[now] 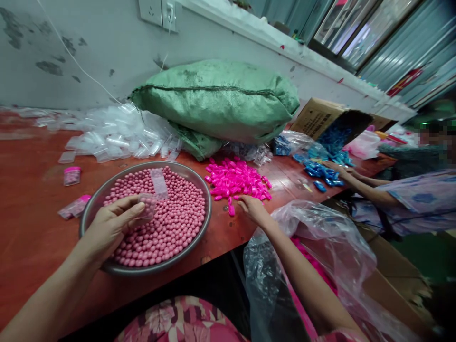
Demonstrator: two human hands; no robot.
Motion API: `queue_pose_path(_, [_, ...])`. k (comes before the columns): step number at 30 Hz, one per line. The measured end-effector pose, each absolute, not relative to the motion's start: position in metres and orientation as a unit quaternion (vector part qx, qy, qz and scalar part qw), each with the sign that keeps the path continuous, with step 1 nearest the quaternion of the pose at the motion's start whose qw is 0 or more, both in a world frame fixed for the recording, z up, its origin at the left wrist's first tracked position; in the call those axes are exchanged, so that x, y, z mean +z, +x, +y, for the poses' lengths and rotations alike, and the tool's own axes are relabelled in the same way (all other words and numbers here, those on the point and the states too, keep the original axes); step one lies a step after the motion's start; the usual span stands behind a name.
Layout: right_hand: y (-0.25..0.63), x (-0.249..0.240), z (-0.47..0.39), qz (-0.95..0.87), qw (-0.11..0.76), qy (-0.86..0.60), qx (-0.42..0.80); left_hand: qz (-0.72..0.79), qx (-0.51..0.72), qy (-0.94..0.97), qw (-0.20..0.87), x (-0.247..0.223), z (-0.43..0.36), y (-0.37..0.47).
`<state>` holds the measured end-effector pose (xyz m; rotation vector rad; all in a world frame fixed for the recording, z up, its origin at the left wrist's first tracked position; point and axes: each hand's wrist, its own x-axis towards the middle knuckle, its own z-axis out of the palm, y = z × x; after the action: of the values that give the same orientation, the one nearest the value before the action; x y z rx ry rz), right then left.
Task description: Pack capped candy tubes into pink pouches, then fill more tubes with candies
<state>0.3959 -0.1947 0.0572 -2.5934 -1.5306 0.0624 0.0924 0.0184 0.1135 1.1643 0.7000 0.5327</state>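
Over the metal bowl [145, 272] of pink beads [178, 223], my left hand [116, 221] pinches a small clear plastic container [147, 207] with pink beads inside. A second clear container [159, 184] lies on the beads, just beyond my fingers. My right hand [253, 209] is at the near edge of a heap of bright pink plastic caps [238, 178], its thumb and fingers closed on one cap at the tips. A loose pink cap [231, 210] sits beside those fingertips. Two filled containers with pink caps, one upright [72, 175] and one lying down [74, 207], are left of the bowl.
Many clear empty containers [117, 130] are heaped by the wall, next to a large green sack [221, 102]. A clear plastic bag [270, 266] hangs under my right forearm. At right, a co-worker's hands [342, 173] touch blue caps [320, 171] near a cardboard box [317, 116].
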Motion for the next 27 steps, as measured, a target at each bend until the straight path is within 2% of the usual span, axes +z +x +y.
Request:
queue_pose_path(6, [0.392,0.071,-0.197,-0.734,-0.013,-0.678,0.045,0.301,0.253,0.5,0.772,0.118,0.02,0.091])
queue_pose_path(10, [0.392,0.058,-0.202,-0.726,-0.017,-0.687,0.009,0.29,0.258,0.495,0.777,0.119,0.018,0.089])
queue_pose_path(13, [0.389,0.052,-0.202,-0.655,0.06,-0.753,-0.012,0.285,0.243,0.514,0.772,0.12,0.01,0.089])
queue_pose_path(16, [0.373,0.067,-0.188,-0.557,0.243,-0.793,0.024,0.26,0.234,0.543,0.764,0.12,0.002,0.091])
queue_pose_path(18, [0.349,0.089,-0.17,-0.529,0.377,-0.757,0.072,0.245,0.234,0.574,0.746,0.12,-0.001,0.093])
queue_pose_path(20, [0.318,0.115,-0.149,-0.545,0.456,-0.696,0.103,0.234,0.236,0.617,0.713,0.119,-0.003,0.093])
queue_pose_path(23, [0.274,0.142,-0.117,-0.606,0.46,-0.638,0.121,0.227,0.25,0.697,0.633,0.12,-0.004,0.089])
queue_pose_path(27, [0.243,0.147,-0.091,-0.679,0.419,-0.595,0.097,0.196,0.267,0.764,0.554,0.126,-0.007,0.082])
